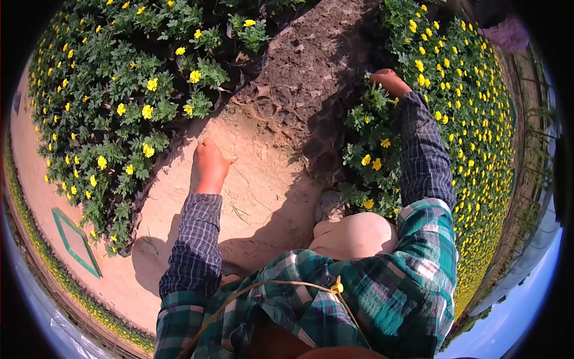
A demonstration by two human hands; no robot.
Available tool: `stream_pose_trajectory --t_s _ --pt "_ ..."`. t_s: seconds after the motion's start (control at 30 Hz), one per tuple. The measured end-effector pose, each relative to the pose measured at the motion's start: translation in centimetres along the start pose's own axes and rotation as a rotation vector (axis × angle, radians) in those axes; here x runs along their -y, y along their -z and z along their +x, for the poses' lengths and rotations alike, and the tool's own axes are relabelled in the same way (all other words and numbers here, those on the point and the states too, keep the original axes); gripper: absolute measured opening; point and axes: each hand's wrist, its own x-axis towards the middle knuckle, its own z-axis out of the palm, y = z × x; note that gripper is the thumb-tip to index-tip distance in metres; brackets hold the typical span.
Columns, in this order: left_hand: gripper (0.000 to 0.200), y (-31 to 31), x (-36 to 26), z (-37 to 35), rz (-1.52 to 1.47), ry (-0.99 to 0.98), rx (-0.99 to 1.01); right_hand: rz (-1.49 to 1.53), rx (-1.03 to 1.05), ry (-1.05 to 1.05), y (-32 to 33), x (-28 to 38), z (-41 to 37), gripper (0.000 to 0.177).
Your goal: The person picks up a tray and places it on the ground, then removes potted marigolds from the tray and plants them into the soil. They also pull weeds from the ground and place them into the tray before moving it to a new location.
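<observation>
My left hand (212,166) hangs over the pale bare soil (263,191) with its thumb stretched out to the side. Its other fingers point down and away, partly hidden by the back of the hand, and nothing shows in its grasp. Farther forward, my right hand (391,82) has its fingers curled in at the edge of the right-hand plants. Green leaves of a yellow-flowered plant, which looks like a marigold (366,113), are just below it. What its fingertips pinch is too small to make out.
Yellow-flowered plants (143,78) fill the left side, and a denser bed (478,149) runs along the right. Dark soil with round imprints (299,66) lies between them. My knee (359,233) is beside the right plants. A green frame (75,242) lies at left.
</observation>
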Motion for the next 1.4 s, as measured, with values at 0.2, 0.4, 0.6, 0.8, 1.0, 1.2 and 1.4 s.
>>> stream_pose_trajectory --t_s 0.2,0.4,0.6,0.8,1.0,1.2,1.4 --pt "0.065 0.3 -0.1 -0.3 0.040 -0.045 -0.032 0.037 -0.094 0.108 -0.3 -0.8 -2.3 0.019" --pt "0.065 0.4 -0.2 -0.2 0.059 -0.045 -0.019 -0.265 -0.169 0.364 -0.7 1.3 -3.6 0.023" --pt "0.069 -0.3 0.4 0.2 0.032 -0.011 -0.021 -0.343 -0.117 0.489 -2.2 2.1 -2.8 0.036" --pt "0.071 -0.1 0.1 0.2 0.028 -0.005 0.001 -0.073 -0.167 0.233 -2.9 1.9 -2.0 0.025" --pt "0.072 -0.5 0.4 0.3 0.009 0.000 -0.001 0.406 -0.189 0.233 -2.7 1.7 -2.3 0.024" --pt "0.072 -0.4 0.5 0.4 0.018 -0.008 0.009 0.571 -0.377 0.250 -2.7 7.8 -4.7 0.018" --pt "0.072 0.0 0.0 0.2 0.018 0.026 0.042 0.064 -0.377 0.409 -2.0 10.5 -2.5 0.028"
